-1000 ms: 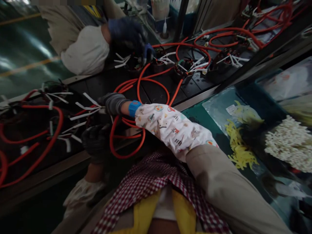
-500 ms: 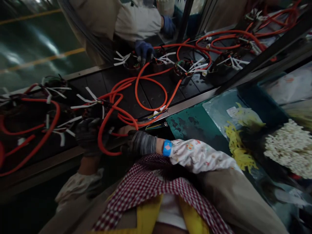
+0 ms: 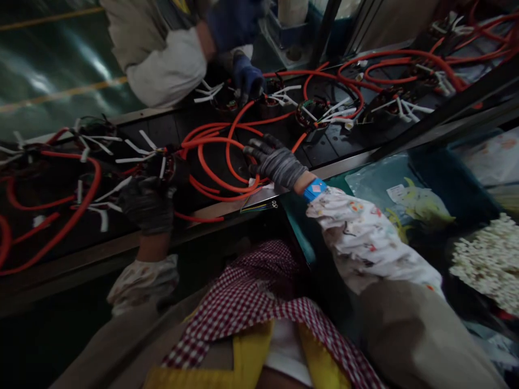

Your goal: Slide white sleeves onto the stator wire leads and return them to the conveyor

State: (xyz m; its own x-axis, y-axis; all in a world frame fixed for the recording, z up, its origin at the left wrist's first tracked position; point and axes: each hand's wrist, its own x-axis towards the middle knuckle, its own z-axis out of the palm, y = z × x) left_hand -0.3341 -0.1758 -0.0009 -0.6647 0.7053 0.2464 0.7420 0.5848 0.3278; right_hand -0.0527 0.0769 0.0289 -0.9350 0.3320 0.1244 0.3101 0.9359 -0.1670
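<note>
My left hand (image 3: 146, 206), in a dark grey glove, is curled against the near side of a round dark unit (image 3: 172, 168) with white-sleeved wires. The unit's lower part is hidden behind the glove. An orange cable (image 3: 208, 172) runs from this unit in loops over the black conveyor. On the right side of those loops lies my right hand (image 3: 278, 163), also gloved, its fingers stretched out and apart over the cable. Under it, white tags and thin coloured wire ends (image 3: 261, 206) with ring terminals reach over the conveyor's metal edge.
Across the conveyor (image 3: 160, 129), a co-worker's blue-gloved hand (image 3: 246, 78) is at another wired unit; the other is raised. More wired units (image 3: 310, 113) and orange cables line the belt. A dark post crosses at right, near a teal bin (image 3: 450, 173) and white sleeve pieces (image 3: 486, 259).
My right hand has moved up and right from the conveyor's near edge onto the belt, and the cable loop now lies there. My left hand stays at the unit. The co-worker's arm has shifted left.
</note>
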